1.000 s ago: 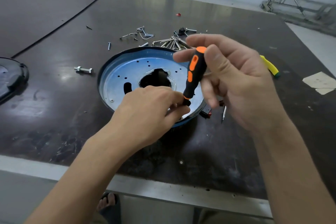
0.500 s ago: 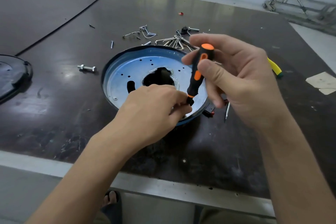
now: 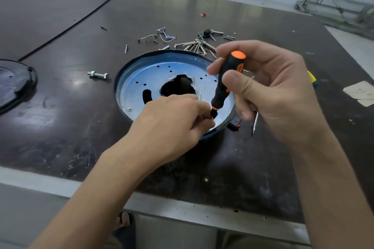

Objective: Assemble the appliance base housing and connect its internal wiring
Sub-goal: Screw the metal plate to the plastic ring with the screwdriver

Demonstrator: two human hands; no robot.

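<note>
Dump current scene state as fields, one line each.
right hand: grips screwdriver handle, shaft tilted, tip down at near rim of base plate
left hand: fingers pinched at the screwdriver tip; what they pinch is hidden
base plate: round bluish metal, central hole, flat on table
loose hardware: screws and clips beyond the plate; bolt to its left
black cover: left edge of view

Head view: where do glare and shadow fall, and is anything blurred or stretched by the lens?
Head view: pale glare on the far table and on the blue plate; head view: soft shadow on the table under the left hand and right hand; head view: the screwdriver is sharp, the forearms look stretched toward the bottom corners.
</note>
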